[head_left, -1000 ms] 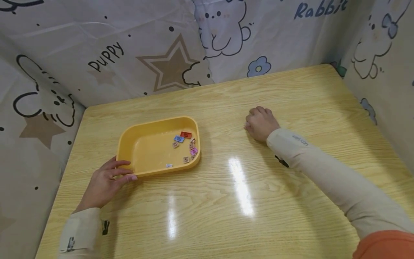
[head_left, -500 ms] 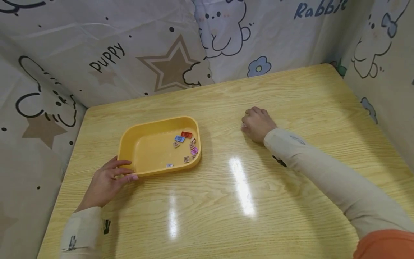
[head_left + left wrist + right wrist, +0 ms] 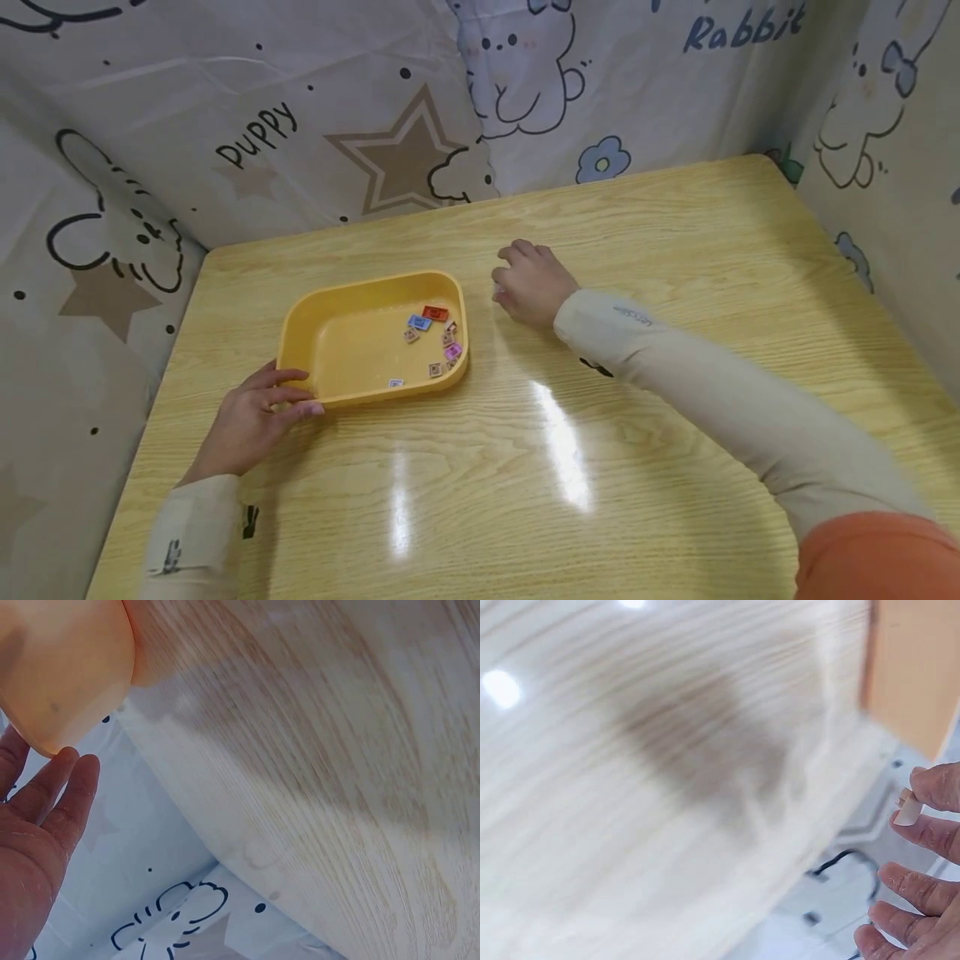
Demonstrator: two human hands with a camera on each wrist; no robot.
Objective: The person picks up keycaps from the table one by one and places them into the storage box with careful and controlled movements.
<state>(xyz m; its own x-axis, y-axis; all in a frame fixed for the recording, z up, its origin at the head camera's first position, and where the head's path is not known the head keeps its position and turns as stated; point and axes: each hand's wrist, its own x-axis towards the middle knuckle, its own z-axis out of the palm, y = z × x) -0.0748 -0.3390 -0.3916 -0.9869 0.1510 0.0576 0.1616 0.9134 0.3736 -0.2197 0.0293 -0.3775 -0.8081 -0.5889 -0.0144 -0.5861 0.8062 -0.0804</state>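
A yellow tray (image 3: 348, 346) stands on the table, with small flat pieces mostly toward its right end. Among them are a red piece (image 3: 435, 313), a blue piece (image 3: 419, 322), a pink piece (image 3: 453, 352), a white piece (image 3: 396, 383) and several tan square pieces (image 3: 436, 370). My left hand (image 3: 247, 425) holds the tray at its near left corner, fingers over the rim and thumb along the front. Just right of the tray, my right hand (image 3: 534, 285) is above the table. Its thumb and forefinger pinch a small whitish-tan piece (image 3: 907, 808), clearest in the right wrist view.
The wood-grain table (image 3: 495, 500) meets a printed cloth wall (image 3: 300, 183) at the back and sides. Light reflects off the tabletop in front of the tray.
My right hand has moved left across the table toward the tray, carrying the small piece. The left hand keeps its hold on the tray's corner.
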